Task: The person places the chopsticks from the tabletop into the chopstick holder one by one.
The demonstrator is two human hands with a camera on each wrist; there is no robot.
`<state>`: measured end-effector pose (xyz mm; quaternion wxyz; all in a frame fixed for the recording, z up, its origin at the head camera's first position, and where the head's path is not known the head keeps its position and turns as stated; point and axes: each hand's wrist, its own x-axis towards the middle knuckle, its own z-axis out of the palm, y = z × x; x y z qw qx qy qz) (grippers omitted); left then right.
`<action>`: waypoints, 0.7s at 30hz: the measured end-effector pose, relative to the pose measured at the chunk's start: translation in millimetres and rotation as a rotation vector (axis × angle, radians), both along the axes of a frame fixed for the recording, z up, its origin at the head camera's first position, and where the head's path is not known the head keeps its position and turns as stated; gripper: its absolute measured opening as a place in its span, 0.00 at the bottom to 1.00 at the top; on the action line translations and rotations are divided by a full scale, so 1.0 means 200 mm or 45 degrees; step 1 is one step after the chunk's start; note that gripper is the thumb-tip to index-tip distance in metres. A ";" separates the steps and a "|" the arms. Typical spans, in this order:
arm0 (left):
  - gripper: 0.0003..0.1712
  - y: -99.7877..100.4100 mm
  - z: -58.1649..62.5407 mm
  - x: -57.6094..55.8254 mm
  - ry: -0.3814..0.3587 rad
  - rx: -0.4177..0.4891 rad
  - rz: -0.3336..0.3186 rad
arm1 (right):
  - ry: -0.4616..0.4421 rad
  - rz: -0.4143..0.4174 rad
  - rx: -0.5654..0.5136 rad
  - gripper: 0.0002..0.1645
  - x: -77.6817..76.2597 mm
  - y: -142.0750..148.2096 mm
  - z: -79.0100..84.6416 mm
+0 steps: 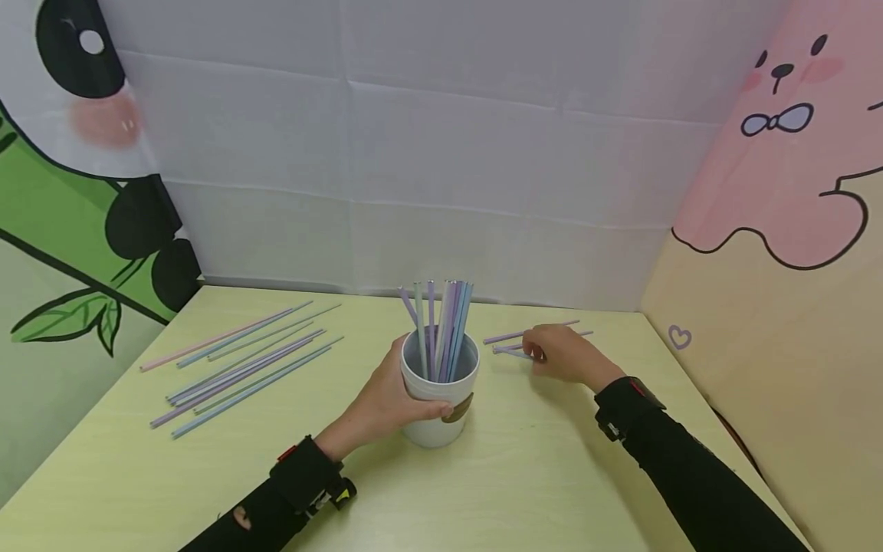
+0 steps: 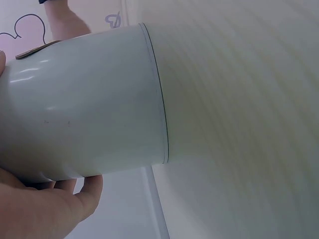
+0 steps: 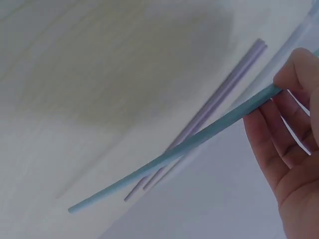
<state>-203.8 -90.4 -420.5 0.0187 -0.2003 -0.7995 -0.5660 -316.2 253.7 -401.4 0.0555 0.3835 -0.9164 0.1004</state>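
In the head view, my left hand (image 1: 382, 400) grips a white cup (image 1: 429, 432) from its left side, thumb across the front beside a brown patch. The cup stands upright on the table, and several purple, blue and pale green straws (image 1: 450, 330) lean inside it. The left wrist view shows the cup's side (image 2: 84, 109) with curled fingers (image 2: 90, 196) under it. My right hand (image 3: 299, 129) pinches a blue straw (image 3: 174, 153) between thumb and fingers. Purple straws (image 3: 245, 56) lie on the table behind it; in the head view that hand is right of the cup.
A loose spread of pink, blue, green and purple straws (image 1: 241, 376) lies on the left of the pale yellow table (image 1: 497, 491). A white cloth wall (image 1: 448, 153) closes the back, with cartoon-printed panels at the left and right (image 1: 773, 192).
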 end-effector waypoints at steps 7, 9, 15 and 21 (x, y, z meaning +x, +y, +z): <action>0.71 0.00 0.00 0.00 -0.006 -0.010 0.017 | 0.034 -0.123 -0.390 0.10 0.05 -0.09 0.20; 0.71 0.00 0.01 0.01 -0.007 -0.008 0.017 | 0.056 -0.145 -0.512 0.10 0.07 -0.12 0.26; 0.70 0.00 0.01 0.01 0.006 0.007 0.001 | 0.121 -0.200 -0.877 0.10 0.16 -0.20 0.46; 0.70 0.00 0.01 0.01 0.004 0.009 0.000 | 0.081 -0.197 -1.181 0.10 0.29 -0.29 0.65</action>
